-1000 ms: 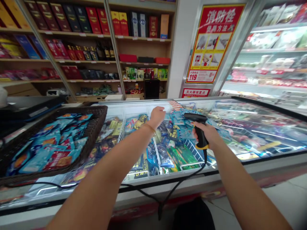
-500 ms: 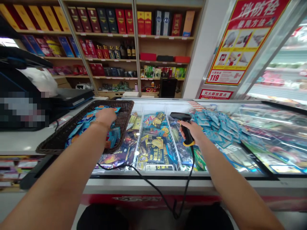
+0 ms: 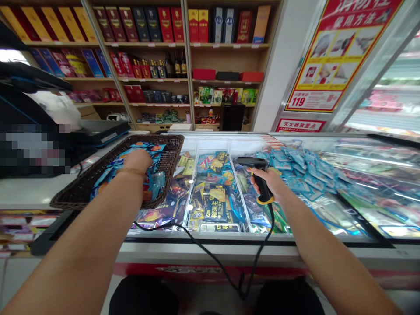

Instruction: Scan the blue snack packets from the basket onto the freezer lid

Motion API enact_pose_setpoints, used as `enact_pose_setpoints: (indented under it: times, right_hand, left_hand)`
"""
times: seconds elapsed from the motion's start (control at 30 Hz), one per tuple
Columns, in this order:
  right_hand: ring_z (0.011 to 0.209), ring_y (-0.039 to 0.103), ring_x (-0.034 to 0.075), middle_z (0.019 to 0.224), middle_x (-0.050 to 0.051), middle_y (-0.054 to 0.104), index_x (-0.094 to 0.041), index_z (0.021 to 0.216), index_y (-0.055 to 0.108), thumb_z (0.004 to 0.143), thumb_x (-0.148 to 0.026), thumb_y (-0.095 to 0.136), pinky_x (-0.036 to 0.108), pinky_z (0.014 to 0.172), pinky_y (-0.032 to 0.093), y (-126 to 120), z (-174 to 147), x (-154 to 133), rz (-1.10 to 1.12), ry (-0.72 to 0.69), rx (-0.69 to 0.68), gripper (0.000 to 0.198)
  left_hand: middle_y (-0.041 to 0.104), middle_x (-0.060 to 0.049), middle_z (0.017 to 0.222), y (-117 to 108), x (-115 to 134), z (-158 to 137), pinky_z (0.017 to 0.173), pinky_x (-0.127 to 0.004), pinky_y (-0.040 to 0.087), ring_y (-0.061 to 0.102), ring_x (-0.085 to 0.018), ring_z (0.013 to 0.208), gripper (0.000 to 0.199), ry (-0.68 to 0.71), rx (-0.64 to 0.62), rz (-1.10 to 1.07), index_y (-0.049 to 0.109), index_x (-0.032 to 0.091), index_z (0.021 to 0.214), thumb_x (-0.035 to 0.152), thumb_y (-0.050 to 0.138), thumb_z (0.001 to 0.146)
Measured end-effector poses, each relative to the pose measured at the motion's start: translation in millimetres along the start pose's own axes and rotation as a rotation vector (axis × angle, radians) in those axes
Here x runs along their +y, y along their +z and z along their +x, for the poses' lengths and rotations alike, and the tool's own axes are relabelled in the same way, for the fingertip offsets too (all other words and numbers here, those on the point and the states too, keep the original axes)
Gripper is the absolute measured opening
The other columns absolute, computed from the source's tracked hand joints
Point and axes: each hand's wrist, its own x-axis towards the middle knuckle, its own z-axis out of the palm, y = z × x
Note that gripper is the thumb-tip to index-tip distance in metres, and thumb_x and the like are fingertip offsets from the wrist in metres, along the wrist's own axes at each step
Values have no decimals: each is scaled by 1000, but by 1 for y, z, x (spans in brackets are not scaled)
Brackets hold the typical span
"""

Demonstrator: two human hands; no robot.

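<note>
Swung leftward since a second ago, when it hung above the freezer's open bays, the left hand [image 3: 138,161] is now inside the brown wicker basket [image 3: 172,166]; it was already there half a second ago. Its wrist bears a thin bracelet, and its back faces the camera, hiding the fingertips, so I cannot tell whether they pinch one of the blue snack packets [image 3: 159,179] heaped in the basket.

Well to the right of the basket, the right hand [image 3: 271,181] is wrapped around the handle of a black-and-yellow barcode scanner [image 3: 262,186], holding it over the chest freezer [image 3: 203,249]. From the handle's foot, a black cable [image 3: 271,218] loops down and back up toward the basket's near right corner.

Just right of the basket lie bagged goods parted by white wire dividers [image 3: 192,197], among them a black-and-yellow packet [image 3: 215,205] with Chinese lettering. Farther right, beyond the scanner, spreads a pile of light-blue packets [image 3: 315,175].

Behind the basket, to its left, sits a flat black device [image 3: 98,131]; behind it stand wooden shelves [image 3: 147,45] of boxed bottles. Far right and behind hangs a red-and-yellow fire-hydrant poster [image 3: 341,57].
</note>
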Motion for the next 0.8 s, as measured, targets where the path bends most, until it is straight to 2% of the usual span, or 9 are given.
enact_pose_setpoints:
  times: [0.07,0.17,0.27,0.37,0.47,0.57,0.63,0.7,0.8]
  right_hand:
    - [38,51,11,58,-1,62,-17,87,60,76,-38,77,22,32,41,0,0,1,3,-10,-6,29]
    - [39,52,11,59,-1,63,-18,89,59,76,-39,77,22,33,41,-1,1,3,2,-19,-13,31]
    - [39,52,12,59,-1,63,-19,91,59,76,-42,78,22,33,41,-2,3,4,-2,-23,-20,33]
    - [39,52,12,59,-1,63,-19,90,58,74,-43,79,23,33,41,-1,3,4,-6,-32,-24,36]
    - [39,51,12,59,-1,63,-19,89,59,73,-43,80,23,33,41,-2,2,2,-9,-30,-22,37]
    - [39,51,11,59,-1,63,-18,90,61,76,-42,77,23,33,41,-5,2,0,1,-40,-7,33]
    - [39,51,11,59,-1,63,-17,92,63,77,-41,75,23,33,41,-7,2,-2,11,-48,12,31]
    - [38,51,11,59,-1,63,-17,93,63,77,-41,75,23,33,41,-8,2,-5,25,-49,37,31]
    - [37,50,11,58,-1,63,-17,92,63,75,-41,76,23,32,40,-8,1,-8,45,-46,67,32]
  left_hand:
    - [69,-28,103,-6,8,-6,87,-60,47,61,-48,112,26,3,32,64,66,14,83,35,71,68]
    - [69,-27,107,-18,30,-18,92,-58,47,62,-45,114,22,95,116,-28,65,13,88,32,64,79]
    - [68,-20,108,-28,59,-29,95,-51,50,64,-35,108,19,197,221,-288,62,15,96,30,52,91]
    - [61,-13,106,-33,92,-42,77,-41,59,64,-23,86,20,222,224,-682,55,18,107,31,45,97]
    - [54,-4,92,-31,127,-62,69,-35,61,55,-13,71,11,160,78,-1053,53,19,99,28,46,98]
    - [50,0,76,-17,159,-87,75,-34,62,52,-10,69,8,80,-215,-1328,53,17,85,19,56,92]
    - [52,0,72,-1,174,-102,80,-34,62,56,-10,71,13,-6,-387,-1486,53,17,80,12,64,84]
    - [58,-1,75,18,182,-114,82,-34,62,62,-13,76,17,-149,-496,-1645,55,17,79,7,68,78]
    - [67,-4,82,47,184,-124,81,-36,61,70,-18,83,15,-339,-638,-1810,56,19,81,8,66,76]
